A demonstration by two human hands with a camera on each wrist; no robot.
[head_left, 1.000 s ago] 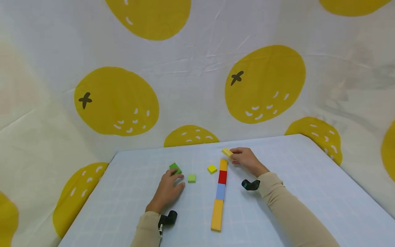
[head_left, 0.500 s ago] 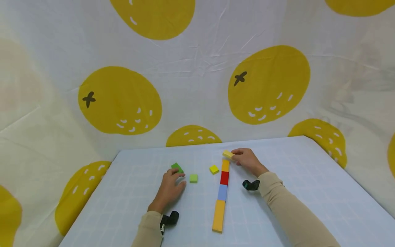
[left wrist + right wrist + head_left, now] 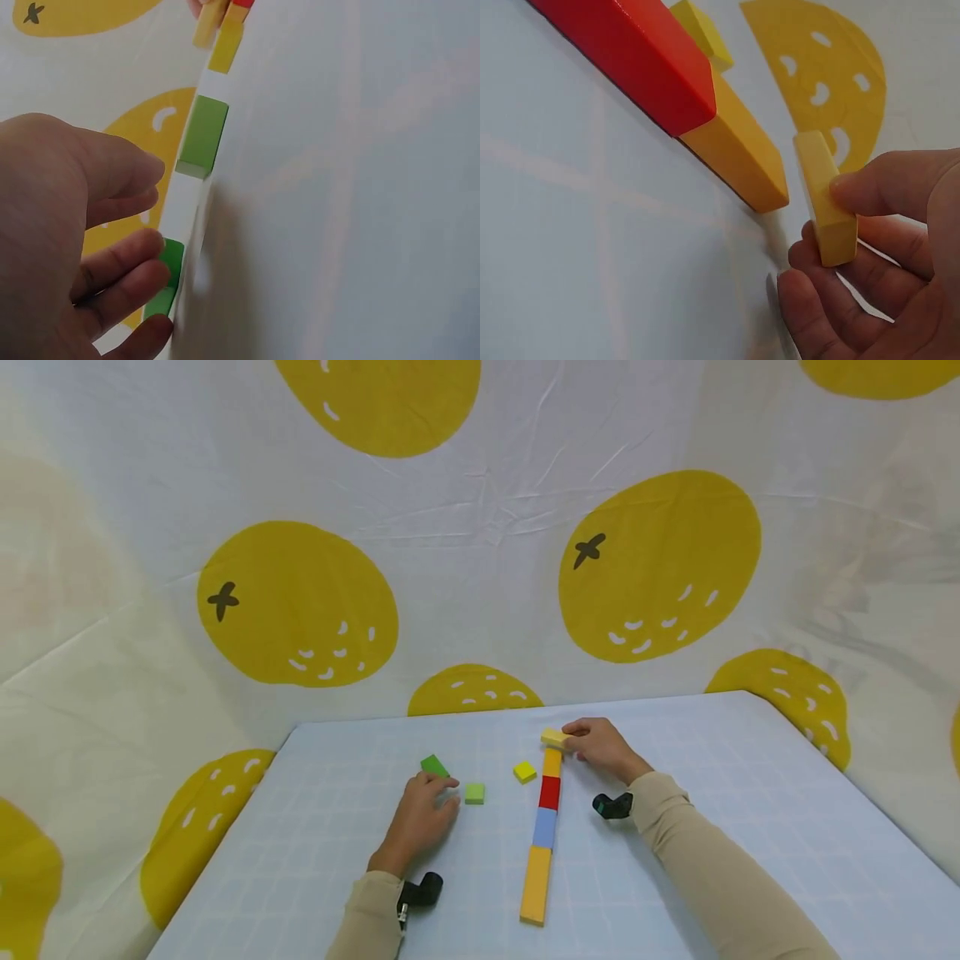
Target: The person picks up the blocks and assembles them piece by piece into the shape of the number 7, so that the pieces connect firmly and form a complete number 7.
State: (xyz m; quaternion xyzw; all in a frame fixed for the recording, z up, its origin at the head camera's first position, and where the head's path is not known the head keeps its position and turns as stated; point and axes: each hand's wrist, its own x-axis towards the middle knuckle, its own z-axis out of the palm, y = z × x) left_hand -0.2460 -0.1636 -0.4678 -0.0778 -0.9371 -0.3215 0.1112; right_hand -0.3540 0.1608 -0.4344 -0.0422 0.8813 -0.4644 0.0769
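My right hand [image 3: 603,750] pinches a pale yellow block [image 3: 825,191] between thumb and fingers, just past the far end of a row of blocks. In that row, from far to near, lie an orange block [image 3: 552,762], a red block [image 3: 550,792], a blue block [image 3: 545,828] and a longer orange block [image 3: 536,887]. The held block stands crosswise to the row, close to its end. Over on the left, my left hand [image 3: 418,820] has relaxed, slightly bent fingers beside a green block [image 3: 433,765], partly hidden behind them in the left wrist view.
Between the left hand and the row lie a light green block [image 3: 474,793] and a bright yellow block [image 3: 525,772]. A pale checked cloth [image 3: 637,893] covers the table. Behind it hangs a curtain [image 3: 480,602] printed with big yellow fruit.
My right hand has brought the pale yellow block nearer to the row's far end and turned it more crosswise. The left hand stays about where it was; the head view has shifted slightly.
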